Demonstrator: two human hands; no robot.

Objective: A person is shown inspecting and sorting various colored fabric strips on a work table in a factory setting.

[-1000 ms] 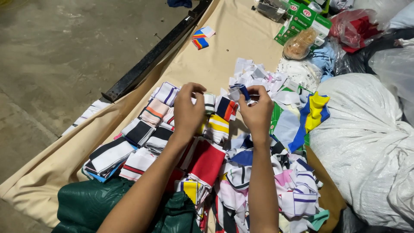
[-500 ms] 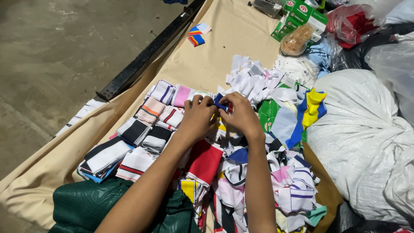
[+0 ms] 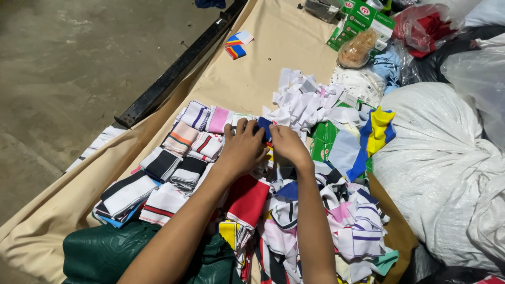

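Observation:
My left hand (image 3: 243, 147) and my right hand (image 3: 286, 145) are side by side over a spread of small striped fabric pieces. Both pinch a dark blue fabric piece (image 3: 264, 126) between them. To the left lie folded stacks of striped fabric (image 3: 181, 152) in rows on the beige cloth (image 3: 273, 47). Below my arms is a loose heap of coloured fabric pieces (image 3: 315, 221), with a red piece (image 3: 247, 197) under my left forearm. Just beyond my hands is a pile of white fabric scraps (image 3: 307, 102).
A large white sack (image 3: 447, 168) fills the right. A blue and yellow fabric strip (image 3: 376, 131) lies beside it. Green boxes (image 3: 363, 18) and plastic bags sit at the top right. A black metal bar (image 3: 179, 68) edges the cloth, concrete floor left. Green fabric (image 3: 105, 252) lies near.
My hands have come together and moved up to the far end of the stacks, where they now pinch the dark blue piece. The view has shifted slightly.

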